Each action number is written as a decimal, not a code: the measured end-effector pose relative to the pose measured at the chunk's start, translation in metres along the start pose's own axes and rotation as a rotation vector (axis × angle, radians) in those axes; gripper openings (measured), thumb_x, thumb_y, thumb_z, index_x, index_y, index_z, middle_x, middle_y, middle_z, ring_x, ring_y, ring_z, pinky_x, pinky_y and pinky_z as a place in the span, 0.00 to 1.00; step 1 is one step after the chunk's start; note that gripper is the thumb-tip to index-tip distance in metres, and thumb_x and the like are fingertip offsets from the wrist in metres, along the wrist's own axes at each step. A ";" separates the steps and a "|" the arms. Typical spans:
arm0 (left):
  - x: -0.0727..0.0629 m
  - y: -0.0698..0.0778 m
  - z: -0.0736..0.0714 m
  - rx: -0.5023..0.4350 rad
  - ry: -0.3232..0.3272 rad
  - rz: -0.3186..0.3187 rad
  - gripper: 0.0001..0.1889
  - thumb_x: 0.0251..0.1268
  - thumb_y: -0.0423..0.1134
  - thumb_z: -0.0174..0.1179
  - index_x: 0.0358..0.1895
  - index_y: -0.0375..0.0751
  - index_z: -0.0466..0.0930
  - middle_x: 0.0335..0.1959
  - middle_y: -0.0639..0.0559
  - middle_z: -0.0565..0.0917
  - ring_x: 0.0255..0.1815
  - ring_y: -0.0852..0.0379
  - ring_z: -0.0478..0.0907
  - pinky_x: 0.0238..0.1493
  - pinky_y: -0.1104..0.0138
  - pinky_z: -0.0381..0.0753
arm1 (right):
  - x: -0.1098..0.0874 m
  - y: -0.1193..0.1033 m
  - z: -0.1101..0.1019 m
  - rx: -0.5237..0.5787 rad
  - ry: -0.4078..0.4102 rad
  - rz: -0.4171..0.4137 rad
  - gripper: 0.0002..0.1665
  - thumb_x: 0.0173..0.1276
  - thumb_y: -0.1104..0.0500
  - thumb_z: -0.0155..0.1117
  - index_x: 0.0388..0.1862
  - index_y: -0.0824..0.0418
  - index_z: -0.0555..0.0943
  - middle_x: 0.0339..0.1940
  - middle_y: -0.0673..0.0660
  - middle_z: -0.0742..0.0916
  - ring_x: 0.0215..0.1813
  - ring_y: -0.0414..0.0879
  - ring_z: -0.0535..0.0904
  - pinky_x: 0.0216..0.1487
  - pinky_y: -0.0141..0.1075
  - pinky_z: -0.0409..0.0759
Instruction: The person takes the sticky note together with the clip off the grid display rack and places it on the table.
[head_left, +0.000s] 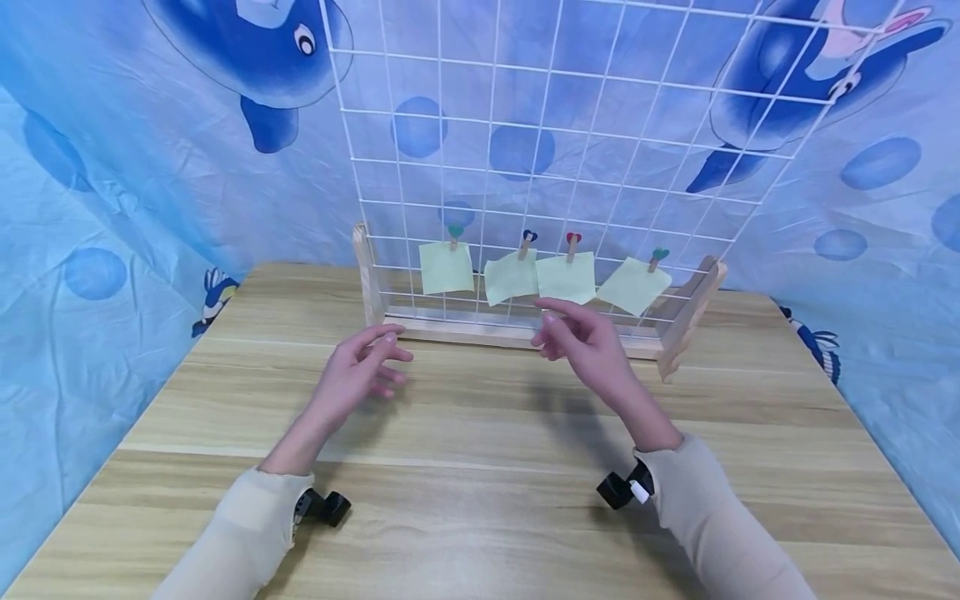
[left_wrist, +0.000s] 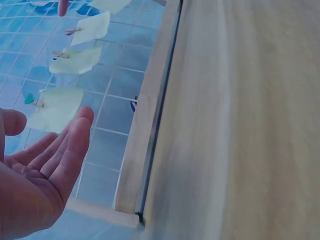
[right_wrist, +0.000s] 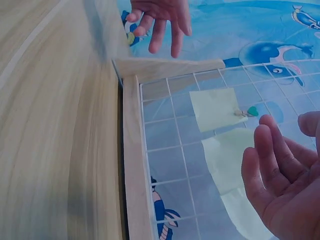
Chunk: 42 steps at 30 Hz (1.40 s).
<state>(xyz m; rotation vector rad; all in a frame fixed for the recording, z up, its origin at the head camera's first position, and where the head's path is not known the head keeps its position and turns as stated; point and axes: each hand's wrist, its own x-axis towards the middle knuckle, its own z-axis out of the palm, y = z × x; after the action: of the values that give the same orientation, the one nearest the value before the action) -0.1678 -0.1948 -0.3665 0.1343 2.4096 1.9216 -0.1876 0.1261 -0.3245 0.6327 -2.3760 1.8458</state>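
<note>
Several pale green paper notes hang in a row low on a white wire grid [head_left: 555,175], each under a small wooden clothespin with a heart on it. The leftmost note [head_left: 447,268] has a green-heart clothespin [head_left: 454,237]; a red-heart clothespin [head_left: 573,243] holds the third note [head_left: 567,279]. My left hand [head_left: 363,367] hovers over the table by the left end of the grid's wooden base, fingers loosely bent and holding nothing. In front of the third note is my right hand [head_left: 581,337], also without anything in it, its fingers relaxed. Neither hand appears to touch the notes.
Wooden side supports [head_left: 693,317] stand at both ends of the grid's base [head_left: 480,332] at the back of the wood-grain table [head_left: 450,500]. Behind it hangs a blue cloth [head_left: 187,192] printed with whales and bubbles. Each wrist wears a small black camera [head_left: 617,490].
</note>
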 end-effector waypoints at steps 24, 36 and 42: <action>0.027 0.009 0.013 -0.311 0.026 -0.110 0.27 0.76 0.56 0.41 0.66 0.42 0.68 0.15 0.56 0.69 0.14 0.63 0.62 0.16 0.74 0.61 | 0.036 -0.004 0.037 0.106 -0.014 0.105 0.23 0.74 0.50 0.56 0.63 0.57 0.77 0.13 0.47 0.63 0.15 0.41 0.55 0.17 0.30 0.55; 0.041 0.010 0.014 -0.630 -0.011 -0.178 0.32 0.76 0.60 0.34 0.71 0.41 0.59 0.18 0.57 0.71 0.18 0.61 0.64 0.21 0.73 0.63 | 0.057 -0.019 0.042 0.417 -0.086 0.182 0.32 0.78 0.41 0.41 0.67 0.62 0.71 0.12 0.47 0.65 0.15 0.40 0.56 0.20 0.30 0.55; 0.047 0.008 0.015 -0.683 -0.004 -0.186 0.34 0.75 0.60 0.34 0.72 0.39 0.57 0.26 0.55 0.75 0.32 0.60 0.70 0.31 0.70 0.72 | 0.065 -0.021 0.044 0.497 -0.122 0.224 0.34 0.78 0.40 0.36 0.69 0.61 0.68 0.12 0.47 0.67 0.16 0.40 0.58 0.21 0.30 0.56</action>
<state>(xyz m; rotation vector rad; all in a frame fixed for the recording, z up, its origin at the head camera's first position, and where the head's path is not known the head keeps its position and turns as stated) -0.2125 -0.1739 -0.3610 -0.1142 1.5614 2.4914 -0.2306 0.0627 -0.2981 0.5381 -2.1297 2.6016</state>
